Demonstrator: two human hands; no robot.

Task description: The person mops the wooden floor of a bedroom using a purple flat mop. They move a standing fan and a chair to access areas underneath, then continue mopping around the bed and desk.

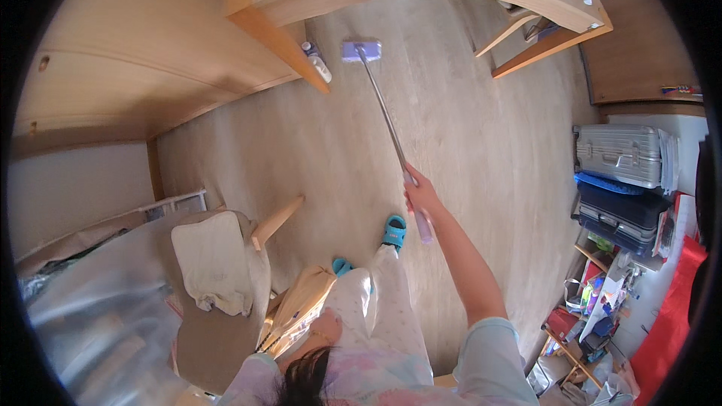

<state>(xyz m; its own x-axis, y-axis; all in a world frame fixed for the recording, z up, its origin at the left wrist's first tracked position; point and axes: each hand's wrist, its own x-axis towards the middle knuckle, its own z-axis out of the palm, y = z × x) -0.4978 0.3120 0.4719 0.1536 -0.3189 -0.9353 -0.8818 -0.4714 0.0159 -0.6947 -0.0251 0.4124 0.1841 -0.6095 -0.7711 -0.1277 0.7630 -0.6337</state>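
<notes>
My right hand (pixel 422 193) is closed around the purple handle of a flat mop (pixel 383 101) with a metal pole. The mop's light purple rectangular head (pixel 361 51) lies flat on the wood-look floor (pixel 338 141), under the wooden desk. At my left thigh is my left hand (pixel 327 325), beside a shiny tan bag (pixel 302 304); whether its fingers hold anything is not clear. Blue slippers (pixel 395 232) are on my feet.
White bottles (pixel 320 66) stand by the desk's left leg (pixel 293 51). A chair (pixel 220 338) with a cream cloth (pixel 214 259) is at lower left. Along the right wall are a silver suitcase (pixel 617 152), a dark suitcase (pixel 617 211) and a cluttered rack (pixel 572 352).
</notes>
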